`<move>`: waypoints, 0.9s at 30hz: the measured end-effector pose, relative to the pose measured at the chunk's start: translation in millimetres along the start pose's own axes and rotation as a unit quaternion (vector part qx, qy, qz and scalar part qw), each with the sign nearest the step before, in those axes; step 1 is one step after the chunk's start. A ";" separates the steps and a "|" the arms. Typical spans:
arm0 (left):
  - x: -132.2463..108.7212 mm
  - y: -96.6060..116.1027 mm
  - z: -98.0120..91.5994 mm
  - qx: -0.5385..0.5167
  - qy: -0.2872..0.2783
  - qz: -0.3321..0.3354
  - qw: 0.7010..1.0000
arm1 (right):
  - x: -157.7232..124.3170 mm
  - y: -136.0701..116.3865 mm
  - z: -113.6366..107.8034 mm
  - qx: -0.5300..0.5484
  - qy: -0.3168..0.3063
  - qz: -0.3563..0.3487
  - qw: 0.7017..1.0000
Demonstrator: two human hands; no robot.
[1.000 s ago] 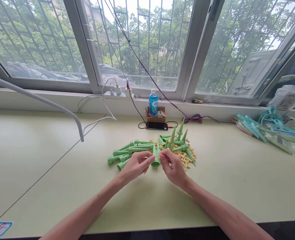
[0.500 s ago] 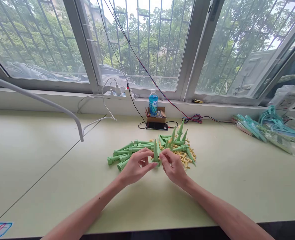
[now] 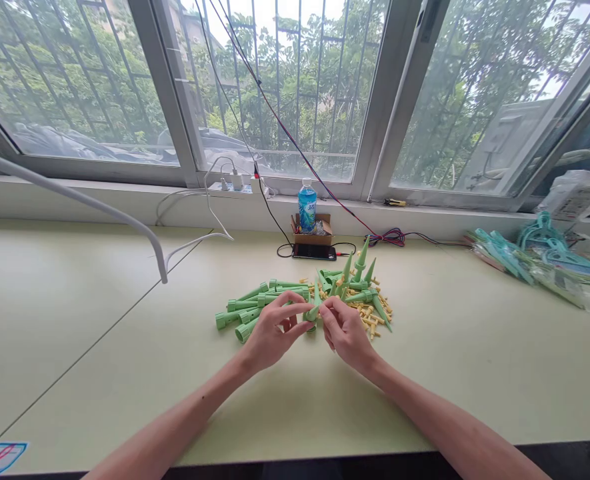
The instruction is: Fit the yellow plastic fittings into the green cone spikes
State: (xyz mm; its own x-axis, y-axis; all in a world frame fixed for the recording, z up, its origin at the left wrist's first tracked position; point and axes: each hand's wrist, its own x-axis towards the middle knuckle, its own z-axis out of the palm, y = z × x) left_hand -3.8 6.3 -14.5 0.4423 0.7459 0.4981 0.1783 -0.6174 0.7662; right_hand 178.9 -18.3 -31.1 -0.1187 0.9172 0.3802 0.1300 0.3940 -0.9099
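Note:
Between the thumb and fingers of my left hand [image 3: 275, 331] is a green plastic watering spike [image 3: 312, 313], tilted with its tip toward the right. My right hand [image 3: 349, 333] is closed in a pinch right beside that spike; anything between its fingertips is hidden. More green spikes [image 3: 247, 305] lie stacked to the left behind my left hand. Behind my right hand, several green spikes [image 3: 361, 263] point upward from the heap. Small yellow T-shaped plastic pieces [image 3: 373, 321] are scattered among and beside them.
A phone [image 3: 315, 252] with cables lies in front of a small cardboard box [image 3: 313, 238] and a blue bottle [image 3: 307, 208]. Bagged teal hangers [image 3: 545, 247] are at the far right. A white curved bar [image 3: 125, 212] reaches over the table from the left.
The spike in my left hand has tipped from nearly upright toward the right. My right hand stays pinched close beside it.

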 end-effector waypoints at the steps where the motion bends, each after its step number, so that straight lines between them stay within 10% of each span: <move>1: 0.2 0.6 -0.3 0.006 -0.001 0.002 1.000 | 0.1 -0.2 0.1 0.001 0.001 0.001 1.000; 12: -2.2 -2.3 -1.9 0.097 0.006 0.092 0.991 | -0.4 -3.2 0.9 0.035 -0.001 0.020 0.999; 27: 5.1 11.3 0.0 0.029 0.013 -0.106 0.994 | -1.0 -2.3 -1.8 -0.038 0.061 -0.036 0.997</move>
State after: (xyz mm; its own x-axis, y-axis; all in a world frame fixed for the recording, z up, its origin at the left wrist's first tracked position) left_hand 0.5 3.1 -3.3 0.3675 0.8660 0.3391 0.3153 -0.4590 0.8306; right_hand 180.4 -20.0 -29.1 -0.0096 0.8852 0.4651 0.2007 0.4573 -0.8664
